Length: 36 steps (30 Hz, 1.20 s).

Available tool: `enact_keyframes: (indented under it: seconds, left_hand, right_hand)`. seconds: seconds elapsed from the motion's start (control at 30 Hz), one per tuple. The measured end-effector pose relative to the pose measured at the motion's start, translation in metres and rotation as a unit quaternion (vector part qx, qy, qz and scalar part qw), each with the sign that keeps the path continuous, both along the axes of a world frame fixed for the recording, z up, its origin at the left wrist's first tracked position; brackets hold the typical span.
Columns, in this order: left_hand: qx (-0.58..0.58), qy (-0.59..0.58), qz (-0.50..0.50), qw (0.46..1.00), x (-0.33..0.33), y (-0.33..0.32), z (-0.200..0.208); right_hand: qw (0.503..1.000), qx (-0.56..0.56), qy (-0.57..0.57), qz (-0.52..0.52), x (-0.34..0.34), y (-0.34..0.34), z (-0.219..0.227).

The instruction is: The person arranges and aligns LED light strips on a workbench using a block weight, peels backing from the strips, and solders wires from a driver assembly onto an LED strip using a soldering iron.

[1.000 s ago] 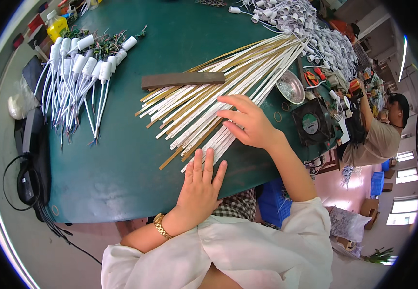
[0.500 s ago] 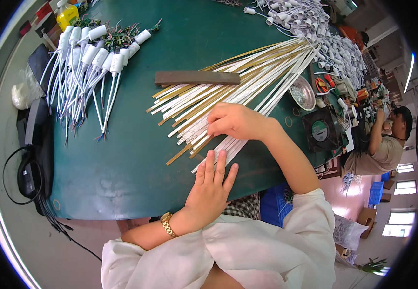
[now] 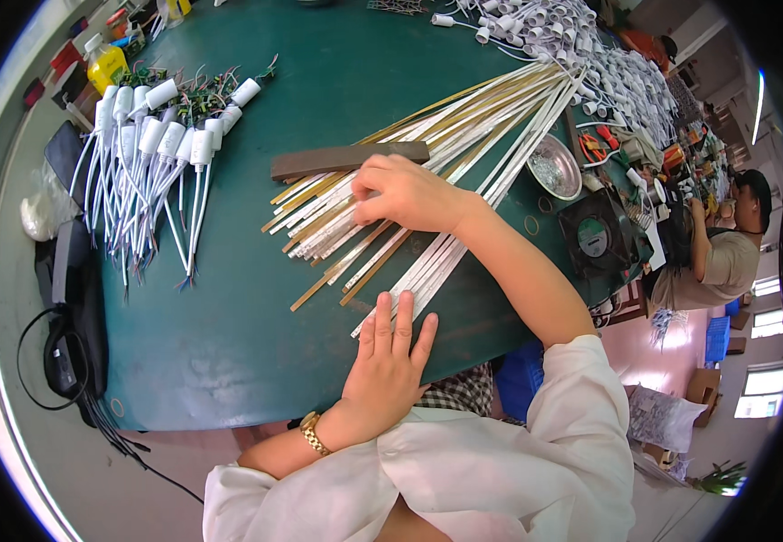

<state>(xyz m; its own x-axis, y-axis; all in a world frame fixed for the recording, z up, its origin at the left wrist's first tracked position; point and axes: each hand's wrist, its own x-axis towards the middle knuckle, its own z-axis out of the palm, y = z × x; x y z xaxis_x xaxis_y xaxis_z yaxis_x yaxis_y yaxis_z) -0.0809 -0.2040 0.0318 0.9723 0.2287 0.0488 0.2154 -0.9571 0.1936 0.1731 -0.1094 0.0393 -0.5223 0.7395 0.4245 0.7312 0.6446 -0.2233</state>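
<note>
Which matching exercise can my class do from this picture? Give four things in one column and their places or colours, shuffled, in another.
Things:
1. Left hand
2. Bar
3. Bottle
4. Metal bowl

Places or colours:
A. yellow
B. beside the black fan
C. at the ends of white strips
D. brown

Pairs: 1-C, 2-D, 3-A, 4-B

Yellow bottle (image 3: 106, 65), square black fan (image 3: 594, 233)

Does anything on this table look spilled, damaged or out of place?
Nothing looks plainly spilled or broken. Mildly untidy: the fan of strips has uneven near ends, one gold strip juts past its neighbours, and a brown bar lies across part of it.
</note>
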Motion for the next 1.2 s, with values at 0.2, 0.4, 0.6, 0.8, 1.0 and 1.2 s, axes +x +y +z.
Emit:
enact_keyframes:
  seconds: [0.2, 0.4, 0.6, 0.8, 1.0, 1.2]
  left_hand:
    - [-0.013, -0.001, -0.001, 1.0, 0.004, -0.001, 0.002]
    - [-0.021, 0.004, 0.003, 1.0, 0.002, 0.0, 0.002]
    - [-0.034, 0.003, -0.001, 0.999, 0.001, -0.001, 0.002]
    - [-0.038, 0.006, -0.005, 0.999, 0.001, 0.001, 0.004]
    - [-0.051, 0.001, 0.003, 0.999, 0.001, 0.0, 0.003]
    - [-0.06, -0.002, -0.004, 0.998, 0.0, 0.0, 0.001]
  right_hand:
    - [0.997, 0.039, -0.012, -0.072, 0.001, 0.023, -0.012]
    - [0.983, -0.14, 0.086, -0.077, 0.004, 0.005, 0.004]
    - [0.98, -0.098, 0.081, -0.152, 0.067, -0.056, 0.018]
    - [0.973, -0.111, 0.006, -0.201, 0.09, -0.058, 0.017]
    - [0.973, -0.107, -0.02, -0.203, 0.092, -0.051, 0.011]
    - [0.984, 0.001, -0.026, -0.175, 0.099, -0.056, 0.004]
